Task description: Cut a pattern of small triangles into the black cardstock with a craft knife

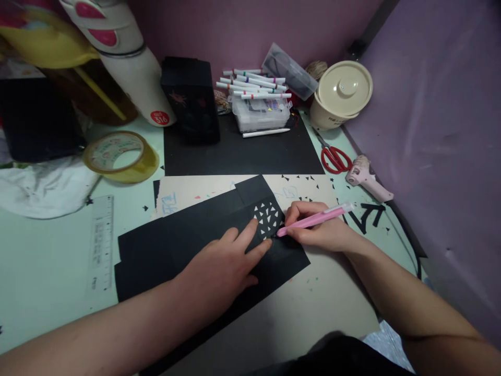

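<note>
A black sheet of card (pixel 156 245), cut with flaps, lies at a slant on the work surface. Several small triangular cut-outs (pixel 267 216) in it show pale through the card near its right end. My left hand (pixel 225 263) rests flat on the card, fingers spread, with the fingertips beside the cut-outs. In my right hand (pixel 313 227) is a slim pink pen-style craft knife (pixel 313 219), gripped like a pencil. Its tip meets the card just below the cut-outs, close to my left fingertips; the blade is too small to make out clearly.
Under the card is a pale board (pixel 282 313). Small black scraps (pixel 309 178) lie around it. To the right are red-handled scissors (pixel 335 159) and a pink glue gun (pixel 368 180). A tape roll (pixel 146 162) and clear ruler (pixel 100 245) lie left; markers (pixel 258 86) are piled behind.
</note>
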